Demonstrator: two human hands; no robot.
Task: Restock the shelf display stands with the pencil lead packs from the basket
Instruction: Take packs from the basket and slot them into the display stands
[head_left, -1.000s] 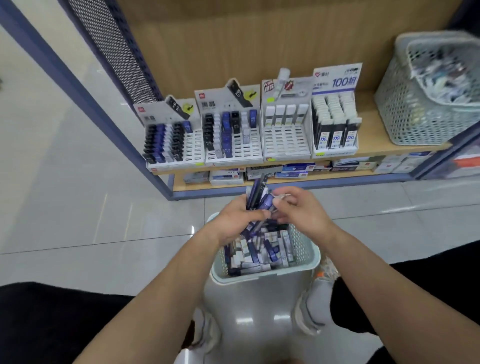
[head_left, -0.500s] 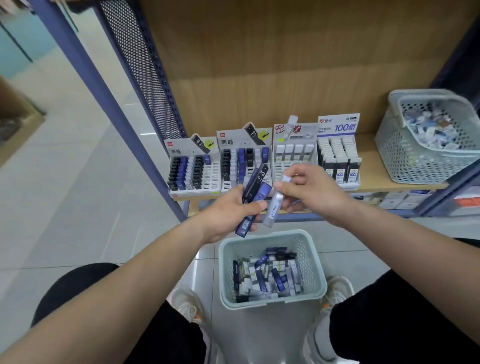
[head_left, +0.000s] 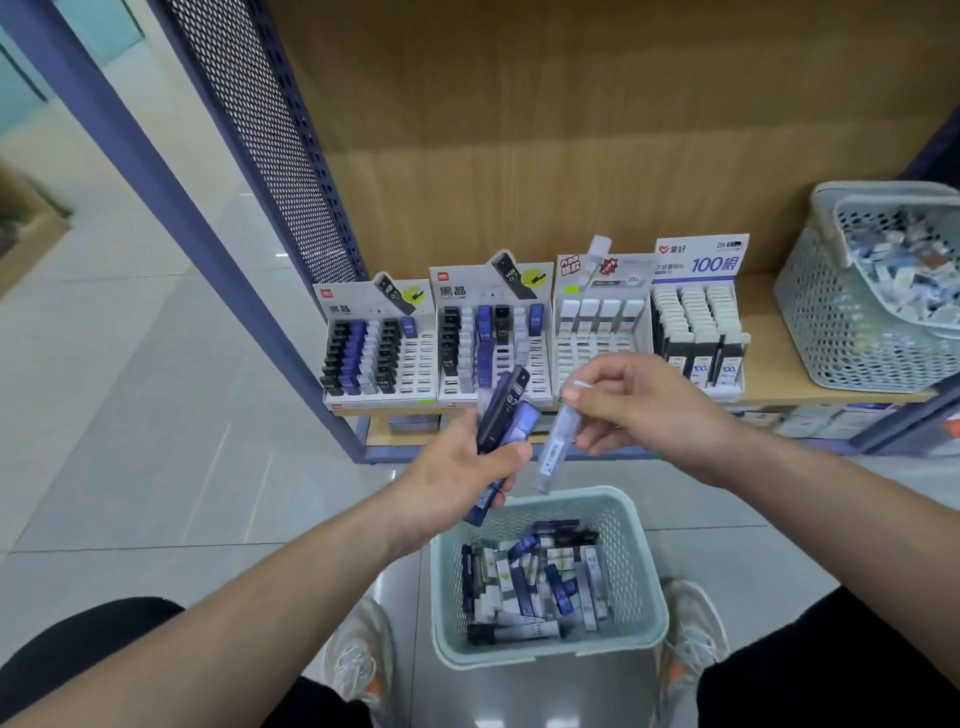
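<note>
My left hand (head_left: 457, 470) grips a bunch of dark and blue pencil lead packs (head_left: 506, 415) above the basket. My right hand (head_left: 641, 410) pinches one clear white lead pack (head_left: 555, 451) by its top end, so it hangs beside the bunch. Below them a pale green basket (head_left: 644, 582) on the floor holds several more lead packs (head_left: 535, 582). Display stands line the low shelf: a left stand (head_left: 376, 345), a second stand (head_left: 493, 332), a white stand (head_left: 602, 325) with many vacant slots, and a "100" stand (head_left: 698, 322).
A large mesh basket (head_left: 852, 322) of small items stands at the shelf's right end. A blue upright post (head_left: 171, 208) and a perforated side panel (head_left: 270, 140) bound the shelf on the left. My shoes (head_left: 358, 660) flank the basket on the tiled floor.
Both hands rose from inside the basket up to shelf level. My right hand drew one clear pack away from the bunch in my left hand. The view tilted upward.
</note>
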